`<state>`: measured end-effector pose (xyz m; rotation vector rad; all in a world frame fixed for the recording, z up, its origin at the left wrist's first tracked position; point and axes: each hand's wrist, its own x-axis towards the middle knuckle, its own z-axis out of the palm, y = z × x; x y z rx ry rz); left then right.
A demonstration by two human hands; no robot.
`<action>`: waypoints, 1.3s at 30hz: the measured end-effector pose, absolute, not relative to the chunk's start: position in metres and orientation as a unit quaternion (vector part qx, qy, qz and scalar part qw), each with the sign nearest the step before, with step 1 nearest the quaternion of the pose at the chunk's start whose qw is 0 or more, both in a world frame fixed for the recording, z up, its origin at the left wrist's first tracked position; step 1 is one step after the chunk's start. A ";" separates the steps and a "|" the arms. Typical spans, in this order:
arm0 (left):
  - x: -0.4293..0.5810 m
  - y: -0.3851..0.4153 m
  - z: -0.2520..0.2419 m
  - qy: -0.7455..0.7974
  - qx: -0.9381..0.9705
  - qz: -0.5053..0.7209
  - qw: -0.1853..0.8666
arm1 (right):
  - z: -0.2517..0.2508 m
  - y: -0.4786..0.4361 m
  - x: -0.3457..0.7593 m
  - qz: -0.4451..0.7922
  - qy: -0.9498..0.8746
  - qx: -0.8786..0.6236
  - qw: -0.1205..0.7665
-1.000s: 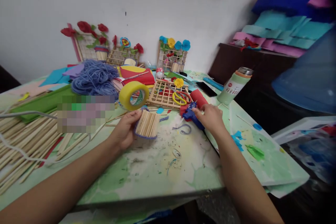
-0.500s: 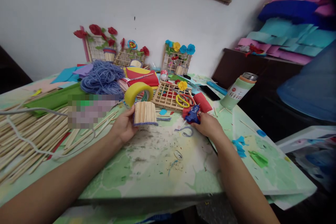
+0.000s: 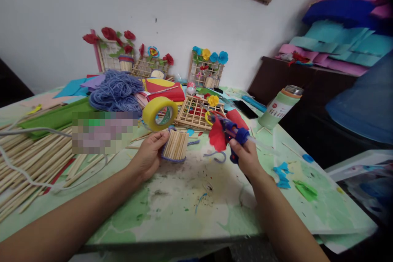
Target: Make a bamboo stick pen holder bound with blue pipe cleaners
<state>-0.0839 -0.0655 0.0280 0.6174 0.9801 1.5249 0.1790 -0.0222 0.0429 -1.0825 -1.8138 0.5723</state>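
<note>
My left hand (image 3: 149, 153) is closed on a small curved panel of wooden sticks (image 3: 175, 146), trimmed with blue yarn along its lower edge. It tilts a little above the table, just in front of a yellow roll of tape (image 3: 147, 115). In my right hand (image 3: 248, 156) is a blue hot glue gun (image 3: 235, 130), with a translucent glue stick (image 3: 259, 143) poking out of its back. A red paper piece (image 3: 217, 136) shows by the gun's front; whether they touch I cannot tell. A loose strand of blue yarn (image 3: 219, 159) lies between my hands.
A stick lattice (image 3: 195, 114) with scissors (image 3: 208, 118) lies behind. Blue yarn (image 3: 118, 92) and many wooden sticks (image 3: 39, 159) fill the left. A green bottle (image 3: 278, 108) and a phone (image 3: 245, 109) stand and lie at right. Flower-decorated lattices (image 3: 208, 65) lean on the wall.
My right hand has lifted the glue gun off the table and turned it, its back end now pointing right. The stick panel has come slightly closer and lower, tilting in my left hand.
</note>
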 end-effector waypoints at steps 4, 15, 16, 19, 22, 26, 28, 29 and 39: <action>-0.082 -0.067 0.027 0.423 0.282 0.643 0.573 | 0.035 -0.041 0.160 0.317 -0.772 -0.338 0.435; -0.084 -0.065 0.026 0.445 0.240 0.630 0.590 | 0.032 -0.035 0.155 0.425 -0.671 -0.300 0.529; -0.083 -0.065 0.027 0.444 0.245 0.627 0.591 | 0.034 -0.039 0.153 0.431 -0.685 -0.284 0.515; -0.079 -0.068 0.029 0.441 0.270 0.621 0.590 | 0.040 -0.053 0.145 0.421 -0.736 -0.272 0.456; -0.075 -0.071 0.030 0.442 0.293 0.613 0.586 | 0.049 -0.063 0.136 0.392 -0.779 -0.271 0.408; -0.073 -0.074 0.030 0.438 0.317 0.597 0.593 | 0.056 -0.067 0.129 0.345 -0.807 -0.280 0.389; -0.073 -0.075 0.030 0.438 0.328 0.595 0.589 | 0.056 -0.066 0.128 0.332 -0.810 -0.293 0.386; -0.072 -0.075 0.029 0.439 0.332 0.595 0.586 | 0.055 -0.066 0.128 0.330 -0.809 -0.295 0.387; -0.076 -0.076 0.031 0.460 0.325 0.621 0.545 | 0.054 -0.067 0.127 0.353 -0.804 -0.276 0.391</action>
